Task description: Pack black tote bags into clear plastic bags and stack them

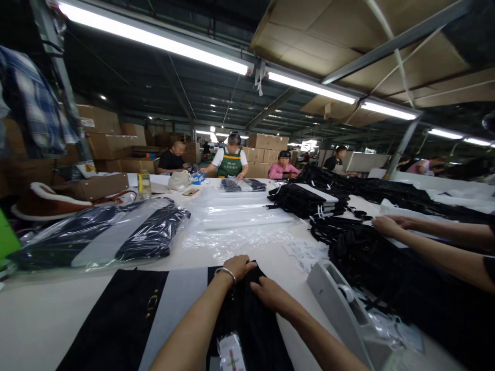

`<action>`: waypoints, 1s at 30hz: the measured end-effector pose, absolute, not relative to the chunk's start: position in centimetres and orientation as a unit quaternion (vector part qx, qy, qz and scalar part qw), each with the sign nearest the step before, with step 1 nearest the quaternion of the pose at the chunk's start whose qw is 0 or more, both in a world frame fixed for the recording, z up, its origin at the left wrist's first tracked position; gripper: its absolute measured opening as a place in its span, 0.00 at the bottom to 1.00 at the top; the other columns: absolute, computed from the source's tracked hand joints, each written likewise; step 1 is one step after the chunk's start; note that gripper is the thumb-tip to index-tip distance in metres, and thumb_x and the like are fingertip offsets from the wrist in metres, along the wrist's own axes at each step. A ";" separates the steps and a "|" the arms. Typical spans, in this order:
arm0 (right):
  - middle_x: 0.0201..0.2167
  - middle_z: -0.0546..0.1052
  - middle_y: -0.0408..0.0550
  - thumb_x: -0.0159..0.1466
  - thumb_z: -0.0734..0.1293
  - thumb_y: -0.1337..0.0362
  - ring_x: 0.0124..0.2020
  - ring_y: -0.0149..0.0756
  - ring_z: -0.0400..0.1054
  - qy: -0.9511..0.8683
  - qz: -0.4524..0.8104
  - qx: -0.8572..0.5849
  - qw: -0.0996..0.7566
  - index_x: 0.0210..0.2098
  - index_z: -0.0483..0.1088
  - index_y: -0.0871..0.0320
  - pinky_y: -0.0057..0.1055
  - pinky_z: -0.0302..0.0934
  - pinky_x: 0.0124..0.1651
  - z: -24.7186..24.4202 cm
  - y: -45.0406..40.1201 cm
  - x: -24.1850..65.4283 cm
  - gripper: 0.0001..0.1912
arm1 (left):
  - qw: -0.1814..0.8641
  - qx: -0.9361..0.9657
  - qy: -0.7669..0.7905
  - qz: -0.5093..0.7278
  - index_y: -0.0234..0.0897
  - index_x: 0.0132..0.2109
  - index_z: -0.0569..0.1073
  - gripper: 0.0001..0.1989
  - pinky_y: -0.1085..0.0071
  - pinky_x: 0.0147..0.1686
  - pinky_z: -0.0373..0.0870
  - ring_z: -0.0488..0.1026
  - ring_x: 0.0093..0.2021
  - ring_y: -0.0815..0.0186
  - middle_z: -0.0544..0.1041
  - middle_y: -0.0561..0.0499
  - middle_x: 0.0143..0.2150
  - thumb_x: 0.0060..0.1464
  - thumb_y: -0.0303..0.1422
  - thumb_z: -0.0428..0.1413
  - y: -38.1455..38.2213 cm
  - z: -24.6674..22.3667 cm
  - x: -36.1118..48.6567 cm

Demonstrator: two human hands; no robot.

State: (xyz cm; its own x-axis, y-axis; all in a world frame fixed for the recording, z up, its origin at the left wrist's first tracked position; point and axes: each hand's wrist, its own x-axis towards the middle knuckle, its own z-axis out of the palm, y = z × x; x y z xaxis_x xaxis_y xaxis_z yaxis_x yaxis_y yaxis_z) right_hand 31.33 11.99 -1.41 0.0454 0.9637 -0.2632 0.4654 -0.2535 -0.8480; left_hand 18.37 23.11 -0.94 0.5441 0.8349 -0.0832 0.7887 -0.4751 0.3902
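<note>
A black garment (119, 309) with gold hardware lies flat on the white table (42, 309) in front of me, with a pale grey sheet (174, 299) across its middle. My left hand (238, 268), with a bracelet at the wrist, has its fingers curled on the garment's far edge. Close to its right, my right hand (266, 292) pinches the black cloth near the right edge. A small tag in a clear bag (231, 353) lies on the garment near the bottom.
Bagged black garments (143, 234) lie at left, clear plastic bags (240, 216) ahead. At right are a grey tape dispenser (340, 309), small tags (307, 251), black piles (309, 198) and another person's hands (390, 226). Several people work across the table.
</note>
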 end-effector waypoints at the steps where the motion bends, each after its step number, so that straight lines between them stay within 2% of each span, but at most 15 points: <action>1: 0.45 0.77 0.67 0.58 0.67 0.57 0.55 0.61 0.69 -0.551 0.388 -0.690 0.265 0.35 0.72 0.62 0.53 0.56 0.58 -0.8 12.3 31.8 0.13 | 0.199 0.853 0.480 0.054 0.39 0.45 0.78 0.25 0.60 0.46 0.71 0.77 0.49 0.51 0.81 0.39 0.48 0.60 0.51 0.45 23.4 -1.5 18.6; 3: 0.47 0.77 0.69 0.59 0.68 0.55 0.55 0.63 0.68 -0.590 0.258 -0.743 0.181 0.39 0.73 0.62 0.54 0.56 0.56 0.8 13.1 32.7 0.16 | 0.204 0.848 0.486 0.051 0.38 0.43 0.79 0.26 0.58 0.46 0.70 0.77 0.50 0.49 0.81 0.38 0.48 0.60 0.52 0.45 23.9 -2.1 18.9; 6: 0.43 0.79 0.65 0.65 0.63 0.54 0.47 0.57 0.73 -0.619 0.112 -0.770 0.108 0.42 0.73 0.61 0.46 0.61 0.48 2.9 14.5 33.2 0.16 | 0.212 0.847 0.484 0.060 0.38 0.40 0.80 0.27 0.60 0.46 0.70 0.77 0.49 0.49 0.81 0.38 0.46 0.60 0.52 0.44 24.2 -2.3 19.0; 8: 0.41 0.80 0.63 0.66 0.61 0.56 0.45 0.52 0.74 -0.614 0.114 -0.769 0.135 0.40 0.73 0.61 0.40 0.61 0.45 3.3 15.5 33.0 0.16 | 0.217 0.845 0.484 0.075 0.39 0.39 0.80 0.28 0.61 0.44 0.70 0.77 0.48 0.50 0.82 0.39 0.45 0.61 0.53 0.43 24.3 -2.2 18.9; 13: 0.41 0.81 0.55 0.61 0.67 0.52 0.44 0.42 0.75 -0.611 0.189 -0.748 0.176 0.42 0.73 0.60 0.29 0.62 0.41 1.1 16.7 32.0 0.18 | 0.245 0.842 0.467 0.117 0.40 0.38 0.79 0.31 0.69 0.37 0.67 0.77 0.41 0.59 0.82 0.46 0.40 0.63 0.52 0.37 24.8 -2.5 18.1; 17: 0.37 0.81 0.52 0.61 0.68 0.55 0.39 0.40 0.76 -0.587 0.252 -0.742 0.201 0.47 0.72 0.60 0.29 0.62 0.38 0.2 16.1 32.5 0.18 | 0.271 0.839 0.452 0.133 0.38 0.36 0.78 0.30 0.70 0.34 0.66 0.76 0.38 0.61 0.80 0.49 0.36 0.63 0.53 0.38 25.1 -2.9 17.7; 19: 0.40 0.81 0.56 0.60 0.68 0.59 0.41 0.44 0.75 -0.591 0.228 -0.752 0.179 0.52 0.69 0.61 0.32 0.62 0.41 0.5 15.7 32.8 0.23 | 0.272 0.835 0.458 0.137 0.38 0.37 0.78 0.27 0.69 0.37 0.67 0.76 0.40 0.59 0.81 0.47 0.38 0.61 0.53 0.43 24.8 -3.0 17.9; 22: 0.52 0.75 0.64 0.62 0.66 0.63 0.52 0.54 0.70 -0.617 0.088 -0.767 0.153 0.60 0.64 0.63 0.41 0.59 0.49 1.3 15.8 32.1 0.27 | 0.266 0.830 0.471 0.139 0.38 0.41 0.78 0.23 0.66 0.39 0.68 0.77 0.43 0.57 0.81 0.44 0.42 0.60 0.51 0.48 24.4 -2.6 18.3; 25: 0.60 0.70 0.62 0.67 0.59 0.64 0.59 0.53 0.63 -0.655 0.004 -0.731 0.194 0.61 0.64 0.62 0.42 0.56 0.55 1.7 16.6 29.9 0.24 | 0.254 0.835 0.469 0.137 0.36 0.47 0.75 0.18 0.64 0.43 0.71 0.76 0.43 0.62 0.80 0.46 0.44 0.65 0.44 0.48 24.6 -1.2 17.7; 28: 0.57 0.73 0.58 0.70 0.56 0.60 0.58 0.46 0.64 -0.701 0.022 -0.679 0.218 0.58 0.67 0.59 0.38 0.52 0.60 0.8 17.4 27.3 0.21 | 0.206 0.842 0.480 0.131 0.36 0.50 0.73 0.15 0.61 0.48 0.70 0.75 0.46 0.63 0.78 0.47 0.48 0.65 0.40 0.50 25.2 0.8 14.3; 30: 0.51 0.77 0.56 0.71 0.57 0.59 0.56 0.45 0.66 -0.721 0.024 -0.665 0.193 0.53 0.72 0.57 0.41 0.46 0.63 -0.2 17.6 26.2 0.18 | 0.147 0.839 0.511 0.116 0.37 0.51 0.74 0.15 0.60 0.51 0.68 0.74 0.51 0.58 0.77 0.44 0.50 0.64 0.38 0.49 25.1 2.0 10.2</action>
